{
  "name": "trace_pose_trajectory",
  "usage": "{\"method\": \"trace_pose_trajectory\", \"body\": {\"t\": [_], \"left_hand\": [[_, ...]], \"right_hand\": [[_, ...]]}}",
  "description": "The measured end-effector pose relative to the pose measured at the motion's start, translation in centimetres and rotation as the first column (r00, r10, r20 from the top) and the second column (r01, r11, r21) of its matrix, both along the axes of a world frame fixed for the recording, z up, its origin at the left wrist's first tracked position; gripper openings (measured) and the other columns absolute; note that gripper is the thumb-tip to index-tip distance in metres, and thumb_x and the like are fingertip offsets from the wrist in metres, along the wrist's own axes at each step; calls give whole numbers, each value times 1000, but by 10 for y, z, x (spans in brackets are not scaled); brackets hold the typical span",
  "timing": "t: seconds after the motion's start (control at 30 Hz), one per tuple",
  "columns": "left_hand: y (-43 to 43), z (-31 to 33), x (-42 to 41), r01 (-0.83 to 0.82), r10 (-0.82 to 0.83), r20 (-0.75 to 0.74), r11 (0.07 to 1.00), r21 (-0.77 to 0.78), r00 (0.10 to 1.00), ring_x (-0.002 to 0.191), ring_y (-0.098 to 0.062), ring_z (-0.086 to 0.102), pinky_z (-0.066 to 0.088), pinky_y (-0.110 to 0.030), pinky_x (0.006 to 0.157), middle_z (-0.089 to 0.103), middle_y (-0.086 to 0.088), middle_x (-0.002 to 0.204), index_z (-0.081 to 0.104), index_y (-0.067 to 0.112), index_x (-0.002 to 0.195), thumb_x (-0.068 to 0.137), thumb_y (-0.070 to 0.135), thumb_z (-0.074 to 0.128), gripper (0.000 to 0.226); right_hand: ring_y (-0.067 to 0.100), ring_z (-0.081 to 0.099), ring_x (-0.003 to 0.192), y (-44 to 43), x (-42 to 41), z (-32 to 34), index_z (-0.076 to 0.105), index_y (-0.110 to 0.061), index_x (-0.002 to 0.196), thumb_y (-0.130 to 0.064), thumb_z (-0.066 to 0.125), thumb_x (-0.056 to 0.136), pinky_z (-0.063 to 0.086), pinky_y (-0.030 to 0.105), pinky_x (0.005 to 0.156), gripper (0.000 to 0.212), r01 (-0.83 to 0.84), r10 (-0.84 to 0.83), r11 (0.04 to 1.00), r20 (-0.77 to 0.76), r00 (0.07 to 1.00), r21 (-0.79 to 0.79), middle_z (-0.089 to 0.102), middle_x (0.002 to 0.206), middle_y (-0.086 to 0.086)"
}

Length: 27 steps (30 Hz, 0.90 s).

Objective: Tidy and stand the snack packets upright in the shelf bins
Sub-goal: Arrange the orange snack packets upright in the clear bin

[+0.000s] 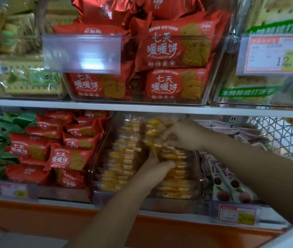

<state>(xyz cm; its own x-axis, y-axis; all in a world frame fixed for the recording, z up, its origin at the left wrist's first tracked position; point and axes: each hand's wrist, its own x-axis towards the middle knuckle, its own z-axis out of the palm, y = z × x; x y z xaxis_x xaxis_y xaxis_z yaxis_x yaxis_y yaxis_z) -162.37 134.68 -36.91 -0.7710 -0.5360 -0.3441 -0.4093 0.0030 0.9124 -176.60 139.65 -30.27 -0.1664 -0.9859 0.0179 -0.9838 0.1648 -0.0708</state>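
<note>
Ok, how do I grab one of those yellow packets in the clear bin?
Probably pinch a yellow packet by its upper edge, coming down from above and in front. The packets are stacked overlapping in tight rows, so mostly their edges show, and the clear bin walls off both sides.

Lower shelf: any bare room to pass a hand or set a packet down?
Crowded: yellow packets fill the clear bin where left hand and right hand work; red packets and pink packets flank it, packed. Free: seemingly a slim strip along the bin's left wall; the wire basket beyond the pink packets looks partly unfilled.
</note>
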Motion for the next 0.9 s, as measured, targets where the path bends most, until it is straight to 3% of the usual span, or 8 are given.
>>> {"method": "trace_pose_trajectory", "body": {"t": [0.13,0.2,0.3,0.5,0.67,0.73,0.83,0.9], "left_hand": [[1,2,1,-5,5,-38,1000,9,999,108,0,35,32,-10,78,34,11,139,-13,29,149,90,23,58,92],[1,2,1,-16,17,-31,1000,27,999,117,-3,34,28,-15,86,29,7,148,-18,24,148,91,24,58,95],[-2,2,-1,-34,34,-1,998,46,999,137,-16,25,26,-21,94,15,7,153,-17,21,149,90,29,57,95],[-2,3,-8,-109,110,-30,993,39,993,143,-22,18,23,-39,116,5,-3,159,-28,22,144,86,25,62,107],[-4,3,-12,-14,15,52,1000,-17,999,123,-20,47,40,-37,105,43,0,142,-1,34,150,79,36,63,96],[-4,6,-13,3,0,83,999,-38,997,115,-18,52,43,-36,101,51,2,133,11,34,149,75,39,64,91],[-5,8,-19,-9,16,89,997,-79,996,107,-15,57,46,-36,97,60,5,119,39,31,136,62,43,66,80],[-5,11,-23,10,0,108,996,-93,994,102,-15,59,47,-32,92,63,6,109,49,33,121,65,41,66,59]], "right_hand": [[14,52,109,-27,10,-10,65,-31,103,-43,60,85,31,35,95,22,-10,9,1000,-114,993,-5,65,105,-9],[15,55,104,-32,8,-9,64,-29,98,-35,61,86,30,33,96,14,-20,19,1000,-113,993,-9,64,100,-10],[16,55,101,-26,1,-9,64,-26,88,-23,61,84,41,30,88,6,-55,51,998,-137,989,-23,63,98,-9],[17,56,98,7,-18,-15,62,-18,83,-16,58,84,36,27,81,5,-117,90,987,-215,972,-114,65,95,-6],[16,58,87,16,-18,-11,64,-16,89,-10,55,84,42,27,72,12,-108,94,992,-181,979,-71,63,91,-2],[17,60,86,17,-20,-10,66,-17,90,-9,58,83,46,30,75,14,-83,76,995,-117,990,-51,66,91,-1],[14,62,87,22,-24,-9,69,-16,90,-7,62,83,45,23,77,13,-27,28,996,20,999,-89,69,92,-1],[12,63,88,23,-24,-13,70,-15,91,-6,63,83,42,18,77,14,-17,27,990,67,997,-141,69,93,-1]]}}
